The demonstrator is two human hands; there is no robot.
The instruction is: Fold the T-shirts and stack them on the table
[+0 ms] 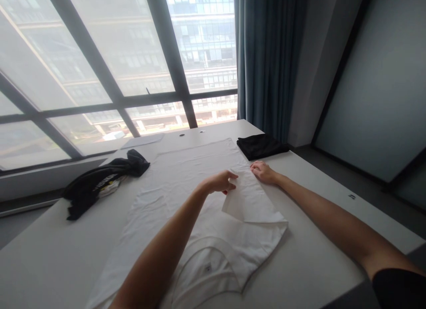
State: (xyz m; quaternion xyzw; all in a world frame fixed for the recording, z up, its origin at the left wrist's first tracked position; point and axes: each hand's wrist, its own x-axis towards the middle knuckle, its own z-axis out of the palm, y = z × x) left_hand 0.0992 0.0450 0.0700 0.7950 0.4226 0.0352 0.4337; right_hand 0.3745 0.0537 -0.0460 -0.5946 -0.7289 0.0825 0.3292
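A white T-shirt (186, 189) lies spread on the white table, its neckline towards me and its hem towards the window. The sleeve on the right side is folded inward over the body. My left hand (220, 182) pinches the cloth of that folded sleeve between thumb and fingers. At the shirt's right side edge, my right hand (262, 171) rests low on the table, its fingertips curled against the fabric. Whether those fingertips grip the edge is hard to make out. My left forearm covers part of the shirt's left side.
A folded black garment (262, 146) lies beyond my right hand. On the left, a crumpled black garment (103, 180) with white lettering sits near the table's edge. Large windows (143, 43) and a blue curtain (266, 60) stand behind the white table (319, 260).
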